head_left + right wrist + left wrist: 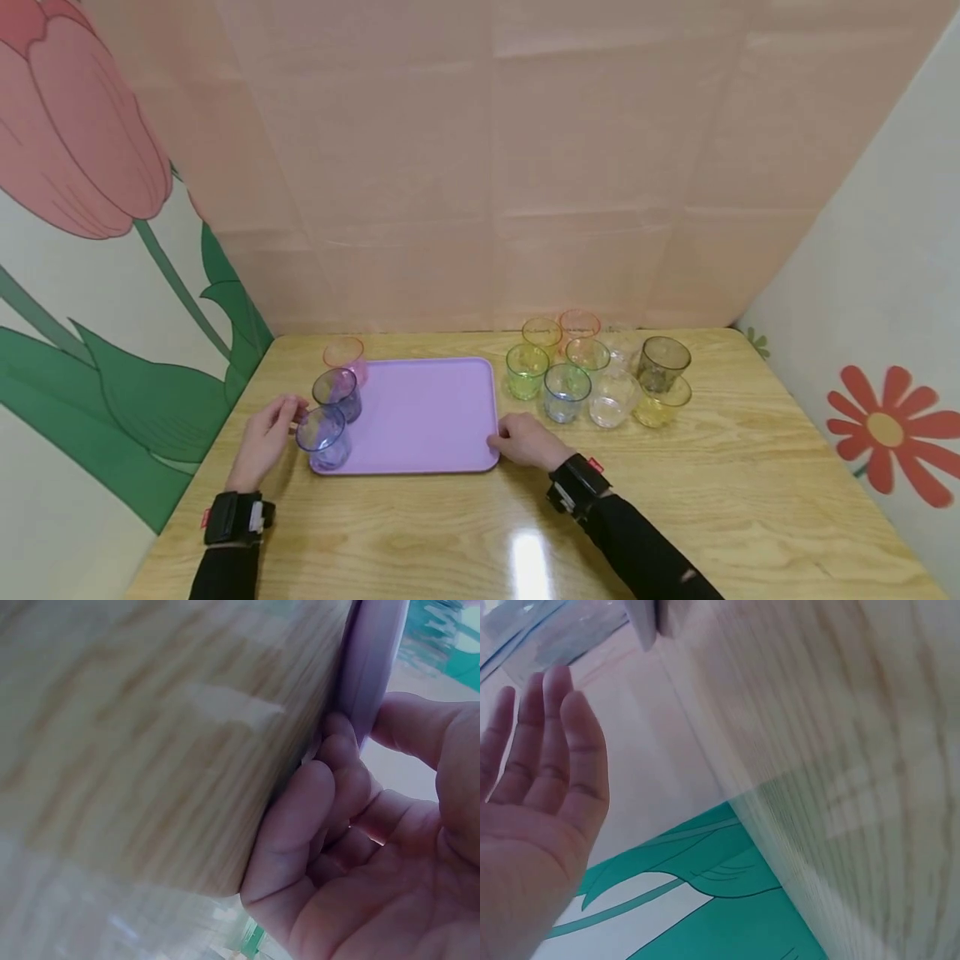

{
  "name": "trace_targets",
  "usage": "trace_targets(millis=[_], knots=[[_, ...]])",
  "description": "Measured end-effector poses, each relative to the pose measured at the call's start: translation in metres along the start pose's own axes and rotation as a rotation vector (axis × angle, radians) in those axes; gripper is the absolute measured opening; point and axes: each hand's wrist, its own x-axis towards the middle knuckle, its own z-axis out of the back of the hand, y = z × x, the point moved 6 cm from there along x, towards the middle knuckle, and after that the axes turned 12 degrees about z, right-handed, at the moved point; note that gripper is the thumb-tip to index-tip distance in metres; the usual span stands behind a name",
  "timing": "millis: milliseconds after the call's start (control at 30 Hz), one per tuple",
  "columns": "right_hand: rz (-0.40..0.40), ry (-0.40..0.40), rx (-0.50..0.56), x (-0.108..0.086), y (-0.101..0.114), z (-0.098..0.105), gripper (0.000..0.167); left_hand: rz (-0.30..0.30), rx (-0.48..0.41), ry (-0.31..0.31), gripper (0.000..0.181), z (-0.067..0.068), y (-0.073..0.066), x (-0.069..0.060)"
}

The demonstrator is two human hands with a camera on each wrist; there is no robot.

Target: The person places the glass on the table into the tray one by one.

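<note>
A purple rectangular tray lies on the wooden table. Along its left side stand a pink glass cup, a dark purple glass cup and a blue glass cup. My left hand is just left of the blue cup, its fingertips near the rim; whether they touch is unclear. In the left wrist view those fingers look loosely extended. At the tray's front right corner, my right hand pinches the edge. The right wrist view shows the thumb on the tray rim, fingers curled below.
Several coloured glass cups cluster right of the tray, among them a green cup, a light blue cup and a clear cup. A grey-brown cup sits in a yellow cup. A pink covering stands behind the table.
</note>
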Motion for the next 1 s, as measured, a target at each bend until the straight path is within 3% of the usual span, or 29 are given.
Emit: trace_targets(millis=[200,333,467,633,800,1000], knots=[[-0.019,0.022,0.038,-0.004,0.001,0.003,0.031,-0.001,0.029,-0.069,0.029,0.003,0.006,0.006],[-0.059,0.060,0.098,-0.006,0.001,0.007,0.031,-0.001,0.059,-0.076,0.022,0.003,0.009,0.009],[-0.071,0.077,0.128,-0.009,0.000,0.010,0.035,0.043,0.066,0.011,0.023,0.001,0.013,0.014],[-0.090,0.085,0.168,-0.016,-0.003,0.012,0.037,0.140,0.000,0.129,0.026,-0.004,0.024,0.017],[-0.130,0.069,0.229,-0.021,-0.006,0.018,0.033,0.162,0.009,0.156,0.024,-0.011,0.027,0.019],[-0.039,-0.037,0.213,-0.020,-0.005,0.036,0.030,0.125,0.065,0.155,0.023,-0.013,0.027,0.020]])
